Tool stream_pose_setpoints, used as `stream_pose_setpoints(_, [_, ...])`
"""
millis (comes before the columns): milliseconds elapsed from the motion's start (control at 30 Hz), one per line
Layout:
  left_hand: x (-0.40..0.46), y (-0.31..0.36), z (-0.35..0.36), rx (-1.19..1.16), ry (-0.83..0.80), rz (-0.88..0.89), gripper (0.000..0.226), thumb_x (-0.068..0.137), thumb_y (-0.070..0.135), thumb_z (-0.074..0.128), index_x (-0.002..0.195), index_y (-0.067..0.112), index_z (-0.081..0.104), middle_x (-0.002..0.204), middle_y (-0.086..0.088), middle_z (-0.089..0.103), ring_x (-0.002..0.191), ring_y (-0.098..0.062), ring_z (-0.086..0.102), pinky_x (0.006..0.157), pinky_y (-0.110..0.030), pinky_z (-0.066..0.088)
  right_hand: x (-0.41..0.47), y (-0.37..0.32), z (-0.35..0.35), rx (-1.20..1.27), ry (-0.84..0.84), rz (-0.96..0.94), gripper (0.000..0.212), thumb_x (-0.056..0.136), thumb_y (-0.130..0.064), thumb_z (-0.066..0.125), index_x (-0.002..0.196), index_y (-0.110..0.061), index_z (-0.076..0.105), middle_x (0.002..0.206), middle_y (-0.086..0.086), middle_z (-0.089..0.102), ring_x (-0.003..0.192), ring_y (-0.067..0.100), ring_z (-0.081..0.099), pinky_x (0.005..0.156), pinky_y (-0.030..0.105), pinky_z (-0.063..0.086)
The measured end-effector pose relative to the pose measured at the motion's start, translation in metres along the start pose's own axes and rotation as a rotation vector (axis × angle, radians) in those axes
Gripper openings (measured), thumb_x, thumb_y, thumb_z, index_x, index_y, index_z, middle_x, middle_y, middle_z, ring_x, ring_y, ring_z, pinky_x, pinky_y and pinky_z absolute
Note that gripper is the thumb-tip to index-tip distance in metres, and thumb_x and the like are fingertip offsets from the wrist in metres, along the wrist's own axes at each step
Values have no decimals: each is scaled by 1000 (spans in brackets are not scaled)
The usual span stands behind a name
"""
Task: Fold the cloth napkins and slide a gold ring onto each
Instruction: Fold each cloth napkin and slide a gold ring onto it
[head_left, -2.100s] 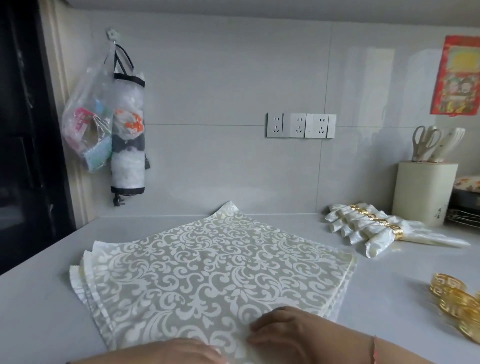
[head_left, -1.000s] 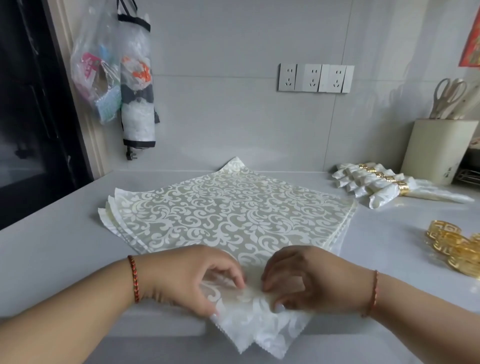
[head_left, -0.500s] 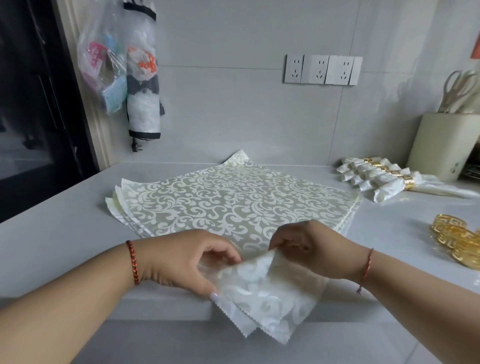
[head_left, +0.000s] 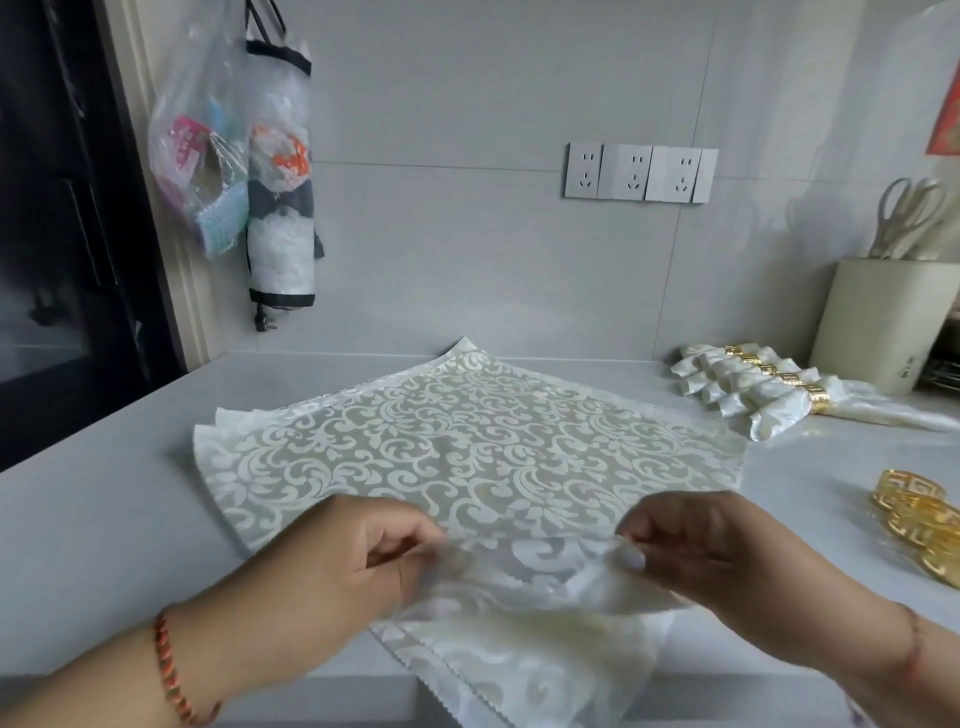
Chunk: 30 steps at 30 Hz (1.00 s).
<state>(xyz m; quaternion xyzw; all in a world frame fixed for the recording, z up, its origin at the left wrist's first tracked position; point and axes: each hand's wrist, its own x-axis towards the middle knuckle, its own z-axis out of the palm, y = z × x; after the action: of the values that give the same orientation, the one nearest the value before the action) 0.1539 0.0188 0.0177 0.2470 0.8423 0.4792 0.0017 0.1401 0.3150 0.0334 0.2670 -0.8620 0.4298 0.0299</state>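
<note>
The stack of patterned napkins (head_left: 467, 447) lies flat on the pale bench (head_left: 104, 519) and serves as the landmark. At its near edge the top napkin (head_left: 524, 587) is lifted and stretched sideways between both hands, its loose corner hanging over the bench front. The left hand (head_left: 358, 556) has its grip pinched on the lifted fold's left end; the right hand (head_left: 696, 545) pinches the right end. Right of the stack lie loose gold rings (head_left: 919, 509); beyond them, behind the stack's right corner, sit finished ringed napkins (head_left: 748, 384).
</note>
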Motion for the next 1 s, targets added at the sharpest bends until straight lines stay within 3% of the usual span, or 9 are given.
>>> stream_pose_setpoints(100, [-10, 10, -3, -27, -66, -16, 51, 66, 74, 67, 96, 33, 68, 63, -1, 63, 59, -10, 49, 62, -23, 40, -14, -12, -18, 105, -113, 10, 44, 67, -67, 70, 80, -25, 69, 62, -5, 62, 58, 2, 49, 54, 13, 37])
stream_pose_setpoints(167, [-7, 13, -10, -42, -34, -45, 53, 61, 74, 70, 95, 33, 66, 59, -3, 54, 59, -15, 41, 63, -27, 37, -10, -16, -25, 125, -105, 14, 47, 64, -69, 71, 77, -24, 70, 63, -1, 65, 58, 4, 52, 54, 13, 38])
stream_pose_setpoints(333, [39, 16, -22, 56, 109, -116, 23, 78, 41, 73, 77, 21, 63, 52, 1, 45, 50, -11, 30, 45, -17, 25, 51, -5, -25, 18, 37, 114, 28, 69, -48, 72, 70, -19, 69, 59, -1, 65, 54, 7, 53, 56, 17, 42])
stream_pose_setpoints(433, [91, -6, -34, 161, 169, -217, 23, 84, 25, 72, 67, 14, 61, 51, 6, 48, 46, -9, 33, 43, -17, 28, 109, 25, -21, -110, 74, 218, 19, 78, -27, 73, 65, -15, 68, 58, -3, 64, 53, 9, 53, 59, 23, 47])
stream_pose_setpoints(567, [166, -49, -50, 349, 172, -360, 31, 88, 21, 68, 59, 19, 56, 50, 10, 44, 41, -4, 37, 42, -14, 30, 184, 70, -13, -273, 29, 326, 19, 84, -24, 70, 67, -17, 68, 51, -7, 59, 49, 9, 51, 55, 19, 44])
stream_pose_setpoints(667, [216, -78, -56, 489, 156, -453, 15, 89, 26, 65, 77, 16, 67, 70, 4, 59, 69, -14, 57, 57, -18, 40, 232, 94, -5, -455, -38, 354, 24, 90, -28, 62, 75, -11, 70, 59, 1, 55, 59, 15, 51, 57, 22, 38])
stream_pose_setpoints(767, [256, -105, -59, 622, 162, -546, 25, 89, 33, 63, 95, 9, 66, 105, -5, 67, 99, -24, 61, 76, -24, 45, 269, 112, 2, -577, -44, 395, 29, 93, -32, 55, 87, -8, 70, 74, 6, 55, 77, 20, 51, 65, 22, 36])
stream_pose_setpoints(833, [278, -122, -61, 627, 183, -588, 24, 87, 36, 64, 88, 12, 61, 101, -7, 67, 95, -26, 61, 74, -25, 44, 292, 124, 6, -636, -36, 419, 34, 93, -32, 52, 95, -3, 69, 82, 10, 55, 78, 23, 51, 64, 23, 37])
stream_pose_setpoints(1000, [317, -152, -69, 615, 232, -657, 28, 82, 40, 66, 87, 13, 59, 95, -7, 64, 99, -30, 62, 93, -39, 49, 330, 151, 9, -612, 37, 466, 31, 92, -28, 55, 98, -1, 68, 83, 9, 57, 77, 25, 51, 65, 23, 37])
